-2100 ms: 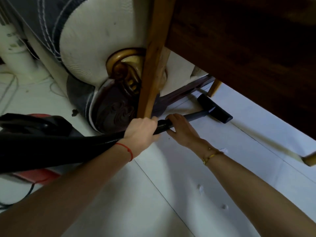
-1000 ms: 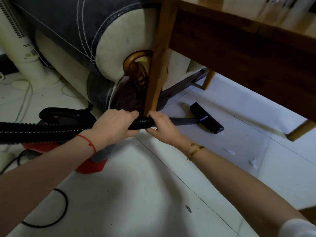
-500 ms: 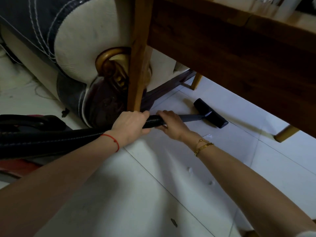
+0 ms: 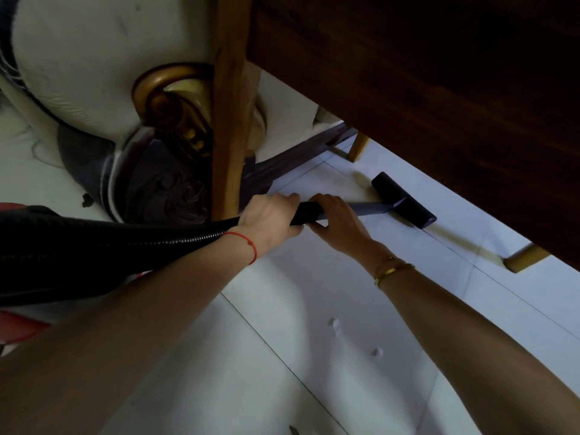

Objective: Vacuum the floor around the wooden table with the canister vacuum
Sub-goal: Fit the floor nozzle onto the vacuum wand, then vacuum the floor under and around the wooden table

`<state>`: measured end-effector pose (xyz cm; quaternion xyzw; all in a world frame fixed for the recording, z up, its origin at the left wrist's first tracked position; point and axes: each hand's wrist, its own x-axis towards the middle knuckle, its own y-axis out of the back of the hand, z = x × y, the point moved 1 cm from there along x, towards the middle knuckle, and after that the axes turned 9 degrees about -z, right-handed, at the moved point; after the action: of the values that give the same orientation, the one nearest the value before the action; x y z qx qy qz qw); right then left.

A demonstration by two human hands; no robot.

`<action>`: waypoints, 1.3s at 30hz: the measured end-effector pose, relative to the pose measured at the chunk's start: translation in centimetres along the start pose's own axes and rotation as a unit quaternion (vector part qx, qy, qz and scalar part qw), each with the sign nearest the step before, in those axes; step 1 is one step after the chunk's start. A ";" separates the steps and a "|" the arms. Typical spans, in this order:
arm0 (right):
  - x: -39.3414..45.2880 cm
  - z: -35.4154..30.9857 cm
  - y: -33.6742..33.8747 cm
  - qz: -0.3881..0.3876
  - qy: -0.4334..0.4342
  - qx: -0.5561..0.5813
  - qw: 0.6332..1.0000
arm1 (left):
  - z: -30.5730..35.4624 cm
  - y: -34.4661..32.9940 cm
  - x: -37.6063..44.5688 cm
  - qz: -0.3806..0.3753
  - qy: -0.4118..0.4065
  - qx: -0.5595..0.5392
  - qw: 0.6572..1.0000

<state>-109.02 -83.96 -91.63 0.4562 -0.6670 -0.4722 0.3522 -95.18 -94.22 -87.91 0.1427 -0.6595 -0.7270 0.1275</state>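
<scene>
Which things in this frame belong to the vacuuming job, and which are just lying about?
In use: left hand and right hand gripping the vacuum hose; floor nozzle; wooden table; paper scraps on the floor.

Lying about: sofa arm; dark speck.

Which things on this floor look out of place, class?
Small white scraps lie on the tiled floor between the person's forearms, behind the nozzle. A dark crumb sits beside the sofa base. Nothing looks damaged.
</scene>
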 end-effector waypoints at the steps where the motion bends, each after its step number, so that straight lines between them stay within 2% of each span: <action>1: 0.0 0.0 -0.1 0.002 0.002 0.005 1.000 | -0.1 -0.1 0.0 0.004 -0.003 -0.005 1.000; 11: 0.0 -4.5 -1.8 0.020 0.059 0.028 0.998 | -2.8 1.7 -4.4 -0.011 0.015 0.004 1.000; 17: -0.8 -9.5 -3.0 0.032 0.108 0.056 0.992 | -4.4 2.8 -9.7 -0.016 0.056 0.018 0.998; 26: -1.8 -17.2 -5.6 0.066 0.155 0.041 0.985 | -7.8 4.5 -17.5 -0.038 0.074 0.060 0.995; 32: -2.0 -19.9 -6.2 0.047 0.179 0.026 0.982 | -10.2 5.8 -20.0 -0.151 0.060 0.037 0.986; 34: -2.0 -20.3 -6.2 0.044 0.184 0.018 0.982 | -10.4 6.4 -20.6 -0.167 0.062 0.044 0.983; 39: -1.9 -20.8 -5.4 0.043 0.187 0.030 0.981 | -10.1 7.8 -21.5 -0.129 0.101 0.072 0.984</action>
<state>-88.18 -89.28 -90.47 0.5179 -0.6223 -0.3426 0.4767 -71.50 -96.31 -80.25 0.3084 -0.6697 -0.6698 0.0881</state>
